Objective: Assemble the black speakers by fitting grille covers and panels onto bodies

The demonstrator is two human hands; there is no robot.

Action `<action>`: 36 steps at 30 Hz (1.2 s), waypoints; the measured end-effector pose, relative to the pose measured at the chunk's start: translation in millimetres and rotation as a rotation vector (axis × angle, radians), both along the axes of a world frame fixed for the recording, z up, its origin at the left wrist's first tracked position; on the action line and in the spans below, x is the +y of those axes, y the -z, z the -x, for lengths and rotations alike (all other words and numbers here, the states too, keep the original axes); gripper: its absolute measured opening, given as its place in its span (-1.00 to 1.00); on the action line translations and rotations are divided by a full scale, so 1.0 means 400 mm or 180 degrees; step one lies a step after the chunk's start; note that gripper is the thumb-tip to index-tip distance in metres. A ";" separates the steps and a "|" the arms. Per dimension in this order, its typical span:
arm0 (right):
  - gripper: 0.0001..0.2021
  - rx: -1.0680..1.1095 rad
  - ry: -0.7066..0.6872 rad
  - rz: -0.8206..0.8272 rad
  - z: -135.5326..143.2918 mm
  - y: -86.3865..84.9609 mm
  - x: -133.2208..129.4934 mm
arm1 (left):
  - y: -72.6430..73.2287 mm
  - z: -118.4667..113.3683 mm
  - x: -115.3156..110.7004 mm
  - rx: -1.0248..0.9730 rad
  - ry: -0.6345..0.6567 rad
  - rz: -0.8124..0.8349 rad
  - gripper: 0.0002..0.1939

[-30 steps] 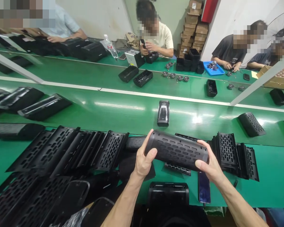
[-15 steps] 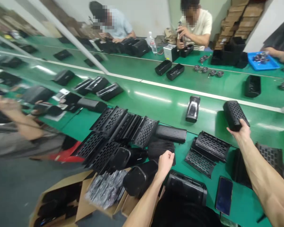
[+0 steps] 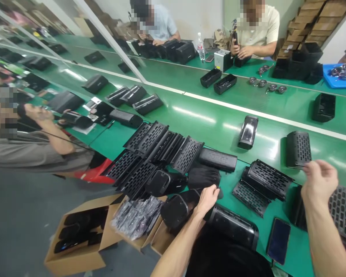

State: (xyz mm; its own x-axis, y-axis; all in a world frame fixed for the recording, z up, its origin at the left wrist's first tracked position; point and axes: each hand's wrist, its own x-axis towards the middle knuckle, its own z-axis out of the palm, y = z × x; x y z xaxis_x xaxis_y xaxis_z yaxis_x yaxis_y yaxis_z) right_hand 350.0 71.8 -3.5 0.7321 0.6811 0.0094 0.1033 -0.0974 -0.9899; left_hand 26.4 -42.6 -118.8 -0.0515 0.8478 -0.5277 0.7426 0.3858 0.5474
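Observation:
My left hand (image 3: 208, 200) is closed at the edge of a soft-looking dark piece, possibly black cloth (image 3: 204, 177); its fingertips are partly hidden. Just below that hand lie a black speaker-like housing with a rounded end (image 3: 177, 209) and a glossy black housing (image 3: 233, 227). My right hand (image 3: 320, 184), loosely curled with nothing visible in it, is at the near corner of a black housing with a slotted grille (image 3: 299, 150). That housing rests on the green belt; whether the fingertips still touch it I cannot tell. A shiny-fronted black housing (image 3: 248, 132) lies to its left.
Several slotted black grille panels (image 3: 187, 154) pile up left of centre, with more slotted panels (image 3: 269, 177) between my hands. A phone (image 3: 278, 240) lies near me. Open cartons (image 3: 80, 257) stand at lower left. Co-workers sit opposite and at left.
The slotted housing has gone from my right hand's grip to resting on the belt, and that hand has drawn back towards me. My left hand remains near the dark piece. The view has shifted.

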 end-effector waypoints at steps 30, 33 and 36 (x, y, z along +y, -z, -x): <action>-0.65 -0.0249 -0.0723 0.2517 0.092 0.342 -0.398 | 0.020 -0.174 0.123 -0.0746 0.0111 0.0278 -0.85; -0.56 0.0146 -0.0688 0.2275 0.104 0.300 -0.412 | -0.011 -0.137 0.092 -0.1208 -0.0110 0.0364 -0.77; -0.49 0.0578 -0.0730 0.2011 0.125 0.242 -0.422 | -0.058 -0.101 0.057 -0.1694 -0.0330 0.0410 -0.66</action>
State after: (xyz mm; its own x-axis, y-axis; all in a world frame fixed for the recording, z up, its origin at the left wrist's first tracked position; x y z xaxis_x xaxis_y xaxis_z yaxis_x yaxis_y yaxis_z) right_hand 299.9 -96.9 -100.2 0.5216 0.6534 -0.5487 0.0284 -0.6560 -0.7542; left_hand 66.7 -19.9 -95.5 0.1707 0.7795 -0.6027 0.3313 0.5306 0.7802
